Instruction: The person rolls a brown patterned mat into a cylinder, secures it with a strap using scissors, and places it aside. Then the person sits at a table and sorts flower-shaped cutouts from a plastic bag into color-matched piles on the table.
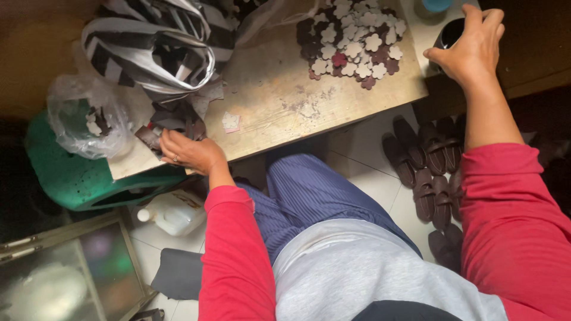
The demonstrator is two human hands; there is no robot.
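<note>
Your left hand [189, 151] sits at the near-left edge of the tabletop [279, 101], grip clenched on dark brown cut pieces [172, 122] spilling from the striped bag [148, 47]. Your right hand [470, 47] is at the far-right corner, grip wrapped around the rim of a dark cup [447, 34]. Between the hands, a pile of flower-shaped cutouts [354, 41], cream and maroon, lies on the tabletop. A clear plastic bag [89, 116] rests just left of the left hand. Brown shoe soles [425, 163] lie on the floor.
</note>
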